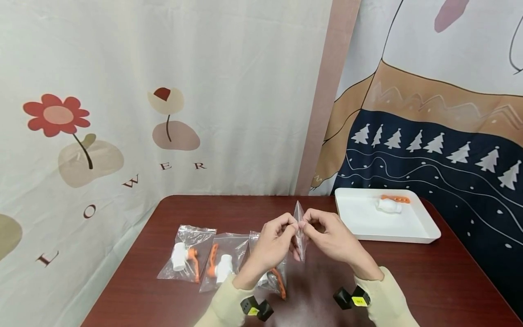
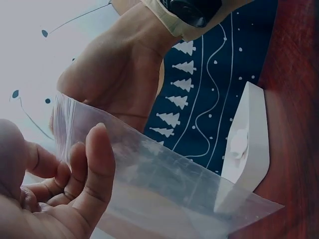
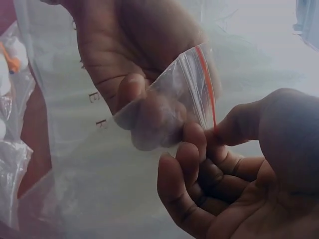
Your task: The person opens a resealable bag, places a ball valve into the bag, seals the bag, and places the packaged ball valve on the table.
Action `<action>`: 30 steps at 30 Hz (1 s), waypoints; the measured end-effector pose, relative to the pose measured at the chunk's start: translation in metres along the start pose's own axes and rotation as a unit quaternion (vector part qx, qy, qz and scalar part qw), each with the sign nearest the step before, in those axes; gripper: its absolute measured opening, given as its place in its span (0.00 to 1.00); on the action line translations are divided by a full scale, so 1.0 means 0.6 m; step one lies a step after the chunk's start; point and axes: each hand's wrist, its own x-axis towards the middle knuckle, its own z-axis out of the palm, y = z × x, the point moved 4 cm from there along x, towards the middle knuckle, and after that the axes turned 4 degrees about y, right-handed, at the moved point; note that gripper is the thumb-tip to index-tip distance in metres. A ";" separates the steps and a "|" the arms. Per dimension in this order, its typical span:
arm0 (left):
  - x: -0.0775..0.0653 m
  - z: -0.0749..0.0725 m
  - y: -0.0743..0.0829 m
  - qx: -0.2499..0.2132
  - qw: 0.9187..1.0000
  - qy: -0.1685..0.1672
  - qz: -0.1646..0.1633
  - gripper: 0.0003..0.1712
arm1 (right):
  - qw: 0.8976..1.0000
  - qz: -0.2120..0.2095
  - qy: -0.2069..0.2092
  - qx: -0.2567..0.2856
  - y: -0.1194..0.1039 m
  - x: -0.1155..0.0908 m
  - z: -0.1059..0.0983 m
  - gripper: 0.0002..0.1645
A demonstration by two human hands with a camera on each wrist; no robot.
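Over the middle of the table, both hands hold a clear zip-lock bag (image 1: 300, 254) upright, seen nearly edge-on in the head view. My left hand (image 1: 273, 243) pinches its top edge from the left, thumb against fingers. From the right, my right hand (image 1: 333, 236) pinches the same edge. In the left wrist view the bag (image 2: 184, 189) looks flat, with nothing seen inside. A red line runs along the zip strip (image 3: 207, 84) in the right wrist view. Behind the left hand lies a clear bag holding a white part and an orange lever (image 1: 279, 284), partly hidden.
To the left lie two more clear bags, each with a white plastic fitting (image 1: 179, 257) and an orange lever (image 1: 212, 260). A white tray (image 1: 363, 229) at the back right carries one white fitting (image 1: 388, 206) and one orange lever (image 1: 395, 199). Printed curtains (image 1: 245, 91) stand behind the table.
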 end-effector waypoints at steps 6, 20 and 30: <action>-0.001 -0.010 0.002 0.042 0.999 0.027 -0.003 0.14 | 1.000 -0.009 -0.002 -0.011 -0.002 -0.001 0.002 0.10; -0.003 -0.033 0.007 0.146 0.989 0.026 0.020 0.14 | 0.997 -0.022 0.036 -0.068 0.005 -0.002 -0.001 0.14; -0.002 -0.075 0.008 0.257 0.965 0.054 -0.012 0.11 | 0.983 -0.009 0.072 -0.171 0.009 -0.003 -0.026 0.15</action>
